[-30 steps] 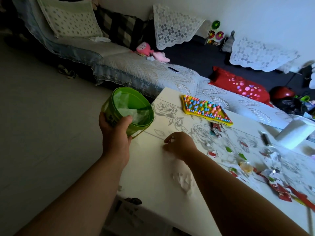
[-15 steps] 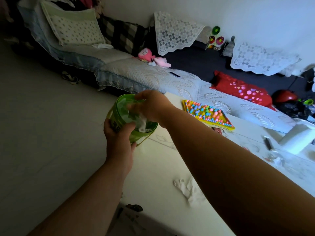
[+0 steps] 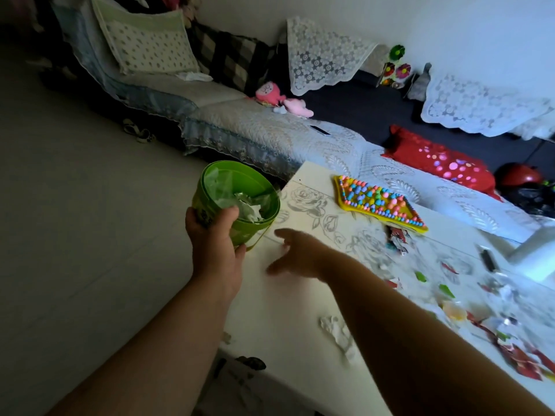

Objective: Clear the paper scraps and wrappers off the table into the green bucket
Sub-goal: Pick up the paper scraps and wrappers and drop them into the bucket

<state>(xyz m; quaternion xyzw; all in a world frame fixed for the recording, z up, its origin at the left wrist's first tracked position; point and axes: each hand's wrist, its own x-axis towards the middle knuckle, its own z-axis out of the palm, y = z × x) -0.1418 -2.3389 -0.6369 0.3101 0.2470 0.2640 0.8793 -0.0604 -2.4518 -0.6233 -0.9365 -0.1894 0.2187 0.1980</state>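
Note:
My left hand (image 3: pixel 214 244) grips the green bucket (image 3: pixel 223 183) by its near wall, holding it just off the left edge of the white table (image 3: pixel 288 319). Crumpled white paper lies inside the bucket. My right hand (image 3: pixel 297 253) hovers over the table just right of the bucket, blurred, fingers spread and holding nothing. A crumpled white tissue (image 3: pixel 336 330) lies near the table's front edge beside my right forearm. Red, green and silver wrapper scraps (image 3: pixel 507 331) litter the table's right side.
A yellow board with coloured pegs (image 3: pixel 380 202) lies at the table's far edge. A white paper roll (image 3: pixel 537 256) and a small dark object (image 3: pixel 488 259) sit at the right. A sofa with cushions runs behind the table. Bare floor lies to the left.
My right hand pinched a scrap off the table, carried it over the bucket and dropped it in. It has now come back over the table, empty. The bucket stayed in my left hand.

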